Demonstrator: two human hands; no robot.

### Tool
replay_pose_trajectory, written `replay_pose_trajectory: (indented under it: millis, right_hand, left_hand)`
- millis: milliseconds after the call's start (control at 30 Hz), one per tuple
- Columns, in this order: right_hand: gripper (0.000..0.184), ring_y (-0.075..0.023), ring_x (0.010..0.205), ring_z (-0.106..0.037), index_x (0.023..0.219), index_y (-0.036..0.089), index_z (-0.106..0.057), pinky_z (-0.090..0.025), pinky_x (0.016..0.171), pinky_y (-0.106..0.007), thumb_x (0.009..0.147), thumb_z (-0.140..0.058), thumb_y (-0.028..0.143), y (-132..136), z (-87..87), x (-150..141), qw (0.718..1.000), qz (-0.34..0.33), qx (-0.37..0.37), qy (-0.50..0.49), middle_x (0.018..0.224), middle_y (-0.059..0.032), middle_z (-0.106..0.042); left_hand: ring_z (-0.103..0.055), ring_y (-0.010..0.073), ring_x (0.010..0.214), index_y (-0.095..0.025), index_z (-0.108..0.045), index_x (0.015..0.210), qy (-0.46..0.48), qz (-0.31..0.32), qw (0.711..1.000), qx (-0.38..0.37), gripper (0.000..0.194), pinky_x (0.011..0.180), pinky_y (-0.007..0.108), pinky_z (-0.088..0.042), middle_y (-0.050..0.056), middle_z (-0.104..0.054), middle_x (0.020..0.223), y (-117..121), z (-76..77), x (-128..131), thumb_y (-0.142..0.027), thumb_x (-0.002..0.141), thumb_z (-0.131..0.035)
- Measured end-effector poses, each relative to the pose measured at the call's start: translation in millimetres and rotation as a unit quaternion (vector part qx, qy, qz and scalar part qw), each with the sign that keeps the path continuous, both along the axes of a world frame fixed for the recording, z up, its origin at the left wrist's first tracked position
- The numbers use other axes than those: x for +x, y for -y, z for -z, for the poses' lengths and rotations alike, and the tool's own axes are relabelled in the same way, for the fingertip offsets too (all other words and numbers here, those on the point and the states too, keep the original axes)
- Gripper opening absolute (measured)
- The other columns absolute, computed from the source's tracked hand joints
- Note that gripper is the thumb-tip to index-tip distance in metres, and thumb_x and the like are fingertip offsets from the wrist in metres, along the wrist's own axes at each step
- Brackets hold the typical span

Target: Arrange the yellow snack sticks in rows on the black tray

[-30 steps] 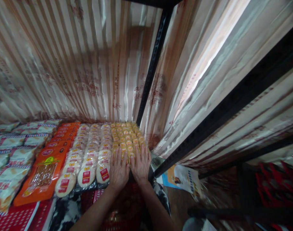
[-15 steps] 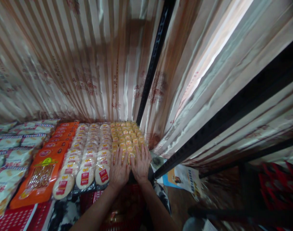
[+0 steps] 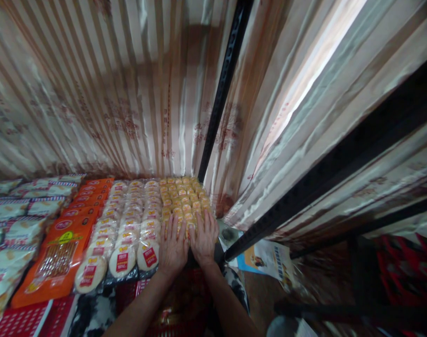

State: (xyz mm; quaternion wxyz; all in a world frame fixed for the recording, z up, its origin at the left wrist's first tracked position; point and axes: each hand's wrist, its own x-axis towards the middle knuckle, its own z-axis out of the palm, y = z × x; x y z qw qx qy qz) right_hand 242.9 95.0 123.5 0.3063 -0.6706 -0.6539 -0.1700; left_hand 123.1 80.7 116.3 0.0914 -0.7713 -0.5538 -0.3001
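Rows of small gold-wrapped snacks (image 3: 184,196) are packed in a block at the right end of the display. My left hand (image 3: 173,248) lies on the near left of that block, fingers stretched forward and slightly apart. Over the near right part rests my right hand (image 3: 203,238), its fingers also extended. The two thumbs nearly meet, and neither hand grips anything. The snacks beneath my palms are hidden. Just left of my left hand are columns of round white crackers (image 3: 148,255) in clear wrap with red labels.
Orange snack packs (image 3: 52,257) and white snack bags (image 3: 10,269) lie farther left, above a red basket (image 3: 22,320). A black metal post (image 3: 222,98) rises behind the gold snacks. Another black bar (image 3: 304,187) slants across the right. Pleated curtains (image 3: 146,84) hang behind. Printed sheets (image 3: 265,260) lie lower right.
Both hands remain on the gold snacks with almost no movement. The view has shifted very slightly, so the goods on the left sit a little farther left.
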Motion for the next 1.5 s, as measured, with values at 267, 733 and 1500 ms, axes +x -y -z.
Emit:
replay_pose_trajectory:
  millis: [267, 733, 1500]
  right_hand:
    - [0.043, -0.0267, 0.127, -0.03, 0.126, 0.014, -0.047, -0.023, 0.102, -0.048, 0.088, -0.039, 0.031, -2.9, 1.2, -1.8, 1.0, -0.003, -0.003, -0.017, 0.136, -0.0149, -0.041]
    - [0.043, -0.0268, 0.128, -0.029, 0.126, 0.012, -0.047, -0.021, 0.103, -0.048, 0.088, -0.039, 0.031, -7.6, 2.9, -4.6, 1.0, 0.002, -0.003, -0.025, 0.136, -0.0157, -0.041]
    - [0.062, -0.0295, 0.135, -0.017, 0.142, 0.011, -0.019, -0.031, 0.101, -0.053, 0.089, -0.038, 0.038, 17.9, 14.2, 13.1, 0.994, -0.024, -0.016, -0.103, 0.147, -0.0186, -0.021]
  left_hand:
    - [-0.019, 0.0275, 0.137, -0.018, -0.043, 0.131, -0.004, -0.003, 1.0, -0.008, 0.053, 0.109, 0.049, -0.021, 0.014, -0.031, 0.145, -1.9, -1.8, 1.1, -0.033, 0.081, -0.049]
    - [-0.02, 0.0262, 0.137, -0.018, -0.043, 0.131, -0.013, -0.008, 1.0, -0.01, 0.052, 0.11, 0.046, -0.019, 0.014, -0.033, 0.144, -6.9, 1.6, 0.4, -0.033, 0.082, -0.049]
    - [-0.016, 0.0285, 0.137, -0.02, -0.034, 0.137, -0.026, -0.021, 0.999, -0.01, 0.055, 0.109, 0.052, -0.019, 0.012, -0.027, 0.147, 8.7, -3.5, 9.5, -0.035, 0.085, -0.044]
